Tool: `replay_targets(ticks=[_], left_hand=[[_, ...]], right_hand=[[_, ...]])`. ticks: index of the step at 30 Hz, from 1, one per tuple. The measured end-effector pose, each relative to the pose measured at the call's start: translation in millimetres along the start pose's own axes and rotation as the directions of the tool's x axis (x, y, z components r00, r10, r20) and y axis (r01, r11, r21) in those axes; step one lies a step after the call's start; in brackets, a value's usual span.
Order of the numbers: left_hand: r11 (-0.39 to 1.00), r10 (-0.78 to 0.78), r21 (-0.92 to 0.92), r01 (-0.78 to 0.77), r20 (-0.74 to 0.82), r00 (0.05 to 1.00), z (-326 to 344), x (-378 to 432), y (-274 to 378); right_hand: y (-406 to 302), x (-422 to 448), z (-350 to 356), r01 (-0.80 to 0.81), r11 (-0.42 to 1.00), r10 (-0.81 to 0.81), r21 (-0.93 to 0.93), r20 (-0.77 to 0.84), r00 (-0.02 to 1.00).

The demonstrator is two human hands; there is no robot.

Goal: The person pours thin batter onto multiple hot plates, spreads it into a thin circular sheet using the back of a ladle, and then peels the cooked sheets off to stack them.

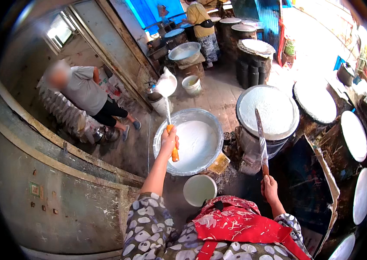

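Note:
My left hand grips the orange handle of a ladle, whose bowl is coated with white batter. The ladle is held above a wide basin of white liquid batter. In my right hand is a long flat blade or spatula with a brown handle, smeared with white. Its tip overlaps the near part of a round pan top spread with a white layer; whether it touches, I cannot tell. That pan rests on a drum-like stove.
A bucket of pale liquid stands below the basin. More round white tops curve along the right. At left, a person stands beside a doorway; another person works at the back. A white bucket sits on the floor beyond the basin.

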State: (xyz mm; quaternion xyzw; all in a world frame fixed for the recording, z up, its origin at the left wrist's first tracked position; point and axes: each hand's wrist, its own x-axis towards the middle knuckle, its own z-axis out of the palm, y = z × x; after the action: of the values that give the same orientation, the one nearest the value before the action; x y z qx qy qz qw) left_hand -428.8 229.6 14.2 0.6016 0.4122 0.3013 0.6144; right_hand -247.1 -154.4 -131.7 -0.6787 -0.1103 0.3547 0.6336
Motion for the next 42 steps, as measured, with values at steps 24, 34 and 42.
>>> replay_targets(ticks=[24, 34, 42], left_hand=[[0.981, -0.065, -0.01, 0.196, 0.926, 0.371, 417.5, -33.5, 79.8], [0.607, -0.222, 0.444, 0.66, 0.891, -0.395, 615.6, -65.6, 64.3], [0.965, -0.262, 0.24, -0.105, 0.901, -0.346, 719.9, -214.5, 57.4]], right_hand=[[-37.7, -45.7, -180.8, 0.026, 0.98, 0.106, 0.197, -0.629, 0.77], [-15.6, -68.6, -210.1, 0.191, 0.923, 0.203, 0.335, -0.844, 0.497], [-4.8, -125.5, -260.4, 0.457, 0.822, 0.243, 0.341, -0.934, 0.26]])
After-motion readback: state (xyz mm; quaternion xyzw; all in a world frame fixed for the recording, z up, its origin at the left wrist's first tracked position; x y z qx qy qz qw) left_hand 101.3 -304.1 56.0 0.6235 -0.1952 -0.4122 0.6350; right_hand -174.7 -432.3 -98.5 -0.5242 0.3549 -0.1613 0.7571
